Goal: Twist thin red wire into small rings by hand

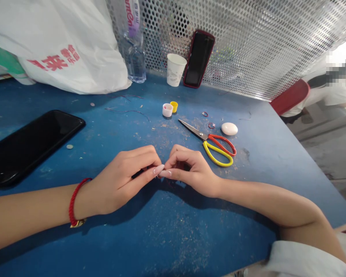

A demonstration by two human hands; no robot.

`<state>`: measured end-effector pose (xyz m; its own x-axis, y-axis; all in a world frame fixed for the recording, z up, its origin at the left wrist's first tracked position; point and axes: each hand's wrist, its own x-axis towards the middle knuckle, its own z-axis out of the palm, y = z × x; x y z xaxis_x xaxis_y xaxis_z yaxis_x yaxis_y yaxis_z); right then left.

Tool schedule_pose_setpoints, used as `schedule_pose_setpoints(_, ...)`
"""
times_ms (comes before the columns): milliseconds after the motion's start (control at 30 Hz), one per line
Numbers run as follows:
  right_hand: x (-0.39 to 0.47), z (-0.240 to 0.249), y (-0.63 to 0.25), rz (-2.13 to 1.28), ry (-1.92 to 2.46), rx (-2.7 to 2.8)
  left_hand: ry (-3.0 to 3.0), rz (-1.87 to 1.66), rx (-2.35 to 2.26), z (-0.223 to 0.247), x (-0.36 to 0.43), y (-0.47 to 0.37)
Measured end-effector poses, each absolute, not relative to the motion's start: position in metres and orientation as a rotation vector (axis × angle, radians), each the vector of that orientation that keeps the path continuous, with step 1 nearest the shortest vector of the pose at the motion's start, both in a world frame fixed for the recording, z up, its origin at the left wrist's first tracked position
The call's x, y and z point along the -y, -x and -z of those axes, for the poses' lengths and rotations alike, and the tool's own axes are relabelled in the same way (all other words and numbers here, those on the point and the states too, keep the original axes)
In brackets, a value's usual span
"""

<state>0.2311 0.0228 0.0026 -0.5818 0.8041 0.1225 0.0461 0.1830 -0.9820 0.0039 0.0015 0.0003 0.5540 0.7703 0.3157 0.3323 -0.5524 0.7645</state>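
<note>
Okay, both hands are together mid-desk: left hand (119, 181) and right hand (197, 173) meet tip to tip, thumbs and fingers pinched on a small piece (158, 176), mostly hidden (can't tell exactly what, maybe thread). It's at the meeting fingertips, low over the blue desk (173, 246), nearer than the scissors (201, 134). Main risk, I'd say: the piece is tiny and long nails sit right at the pinch, so one slipping tip could drop it. Once dropped, it'd be hard to find among the crumbs. Scissors lie just beyond the right hand, points toward the far left; a careless reach could catch a finger on them or shove them into the caps. White cap (167, 111) and yellow cap (174, 107) stand side by side, open-topped; a knock could tip them. Two little rings (209, 126) lie loose near the white pebble (229, 129), easily swept away by a forearm.
</note>
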Motion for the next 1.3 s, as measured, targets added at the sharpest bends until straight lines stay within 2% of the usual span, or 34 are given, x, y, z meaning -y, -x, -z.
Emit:
schedule_pose_setpoints(700,-0.0185,-0.0027,-0.2287,-1.497,0.93,1.737,-2.092,-0.875,-0.972,-0.0021,-0.003,-0.0049)
schedule_pose_setpoints(1300,-0.0192,-0.0028,-0.2292,-1.449,0.901,1.892,-2.111,-0.869,-0.986,-0.0025,-0.0036,-0.004)
